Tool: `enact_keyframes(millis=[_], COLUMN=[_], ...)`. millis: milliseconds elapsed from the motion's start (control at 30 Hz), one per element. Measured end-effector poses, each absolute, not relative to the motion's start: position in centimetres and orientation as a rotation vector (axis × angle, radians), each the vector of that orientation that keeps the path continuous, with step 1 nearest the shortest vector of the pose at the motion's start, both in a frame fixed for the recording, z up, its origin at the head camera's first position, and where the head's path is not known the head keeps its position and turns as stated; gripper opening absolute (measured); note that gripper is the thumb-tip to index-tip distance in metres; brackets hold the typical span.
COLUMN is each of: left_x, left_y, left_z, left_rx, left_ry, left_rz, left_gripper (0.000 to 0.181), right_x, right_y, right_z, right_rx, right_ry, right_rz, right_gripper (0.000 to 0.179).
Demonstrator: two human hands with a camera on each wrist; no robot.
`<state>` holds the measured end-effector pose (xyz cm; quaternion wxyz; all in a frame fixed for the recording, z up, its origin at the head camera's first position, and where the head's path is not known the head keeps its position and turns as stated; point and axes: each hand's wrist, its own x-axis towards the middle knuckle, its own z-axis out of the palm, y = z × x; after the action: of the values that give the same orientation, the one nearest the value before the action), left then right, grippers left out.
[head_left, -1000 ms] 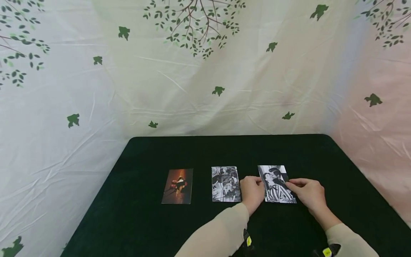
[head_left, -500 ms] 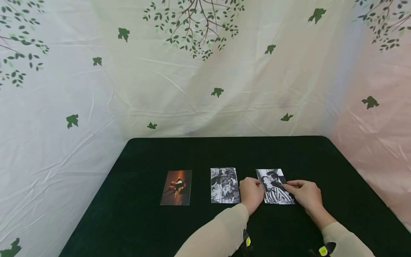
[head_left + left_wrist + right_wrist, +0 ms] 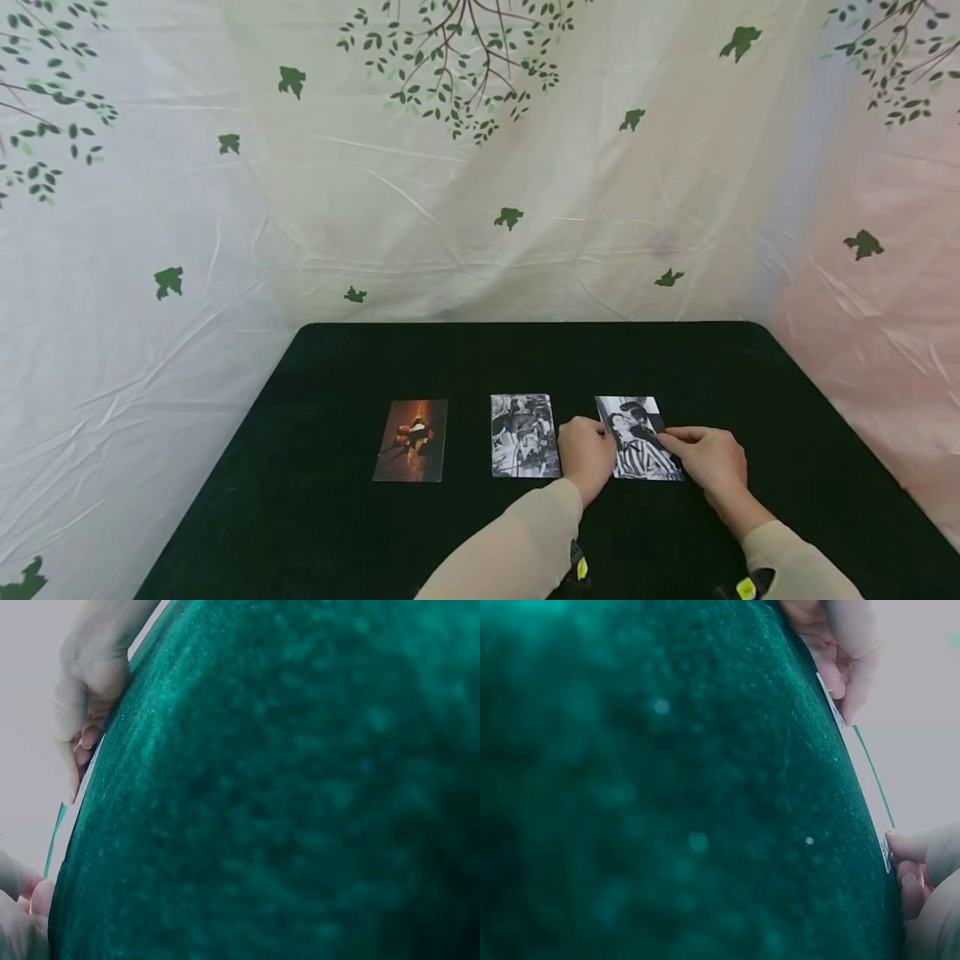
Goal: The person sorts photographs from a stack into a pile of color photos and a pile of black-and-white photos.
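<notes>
1. the right-hand card (image 3: pixel 641 450), a black-and-white picture with bold stripes in its lower part, is at the table's right-of-centre, between the two hands; whether it lies quite flat cannot be told.
2. the right hand (image 3: pixel 711 460) pinches its right edge, thumb reaching onto the picture side, the other fingers bent in at the rim.
3. the left hand (image 3: pixel 587 457) grips its left edge; from the head view its fingertips are partly hidden, but the wrist views show thumb and bent fingers meeting the card.
4. the middle card (image 3: pixel 521 437), also black-and-white and crowded with detail, lies just beside the left hand; whether they touch is unclear.
5. the orange-brown card (image 3: pixel 411 442) lies farther left, well apart from both hands.
6. all three make a row on the dark green table (image 3: pixel 315 533).
7. pale sleeves (image 3: pixel 510 542) cover both forearms, with black bands (image 3: pixel 574 554) carrying yellow patches at the wrists.
8. behind hangs a pale curtain (image 3: pixel 420 217) printed with leafy branches and green shapes.
</notes>
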<state>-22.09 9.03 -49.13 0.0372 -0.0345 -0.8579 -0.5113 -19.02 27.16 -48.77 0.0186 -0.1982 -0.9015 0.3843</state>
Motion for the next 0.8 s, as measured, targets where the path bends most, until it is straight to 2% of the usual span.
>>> enact_keyframes(millis=[100, 300, 467, 800], left_x=[-22.08, -22.04, -21.96, -22.43], left_y=[9.05, 9.15, 9.18, 9.05], left_z=[-49.12, -49.22, -49.32, -49.53], left_rx=[-0.092, -0.098, -0.108, -0.131], left_ry=[-2.633, -2.626, -2.611, -2.609], left_rz=[-1.589, -1.545, -1.513, -1.466], left_gripper=[0.034, 0.044, 0.045, 0.044], right_x=[-19.00, -19.07, -19.00, -19.11], right_y=[27.15, 27.07, 26.95, 26.88], right_z=[-48.81, -49.03, -49.24, -49.58], right_rx=[-0.602, -0.570, -0.564, -0.571], right_ry=[-2.804, -2.804, -2.794, -2.777], right_rz=[1.189, 1.154, 1.132, 1.129], right_gripper=[0.045, 0.041, 0.037, 0.040])
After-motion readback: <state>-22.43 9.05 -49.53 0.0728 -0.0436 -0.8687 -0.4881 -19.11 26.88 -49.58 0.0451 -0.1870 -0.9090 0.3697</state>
